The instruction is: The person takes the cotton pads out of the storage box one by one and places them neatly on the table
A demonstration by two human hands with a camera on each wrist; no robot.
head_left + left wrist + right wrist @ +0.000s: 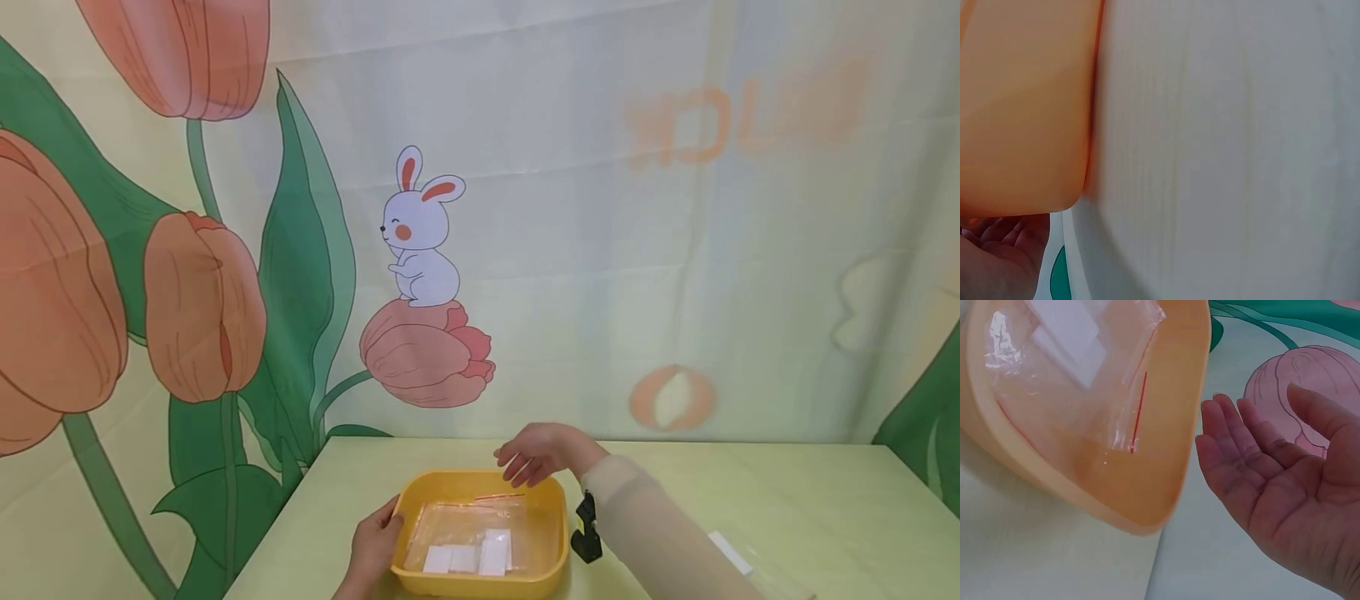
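A yellow plastic basin (480, 587) stands on the table, and inside it lie clear zip bags (457, 521) with red seal strips. White flat pieces (494, 553) show in or on these bags. My left hand (375, 537) grips the basin's left wall, its thumb at the rim; in the left wrist view part of that hand (1007, 256) appears against the basin's side (1022, 112). Over the back right rim hovers my right hand (542, 454). In the right wrist view, the right hand (1285, 487) has loosely bent fingers and holds nothing, apart from the basin (1147, 512).
A black strap-like device (587, 529) sits by the right wrist. Farther right on the pale green table (810, 492) lies a white strip (729, 553), partly beside the sleeve. Behind the table hangs a printed backdrop (570, 250) with tulips and a rabbit.
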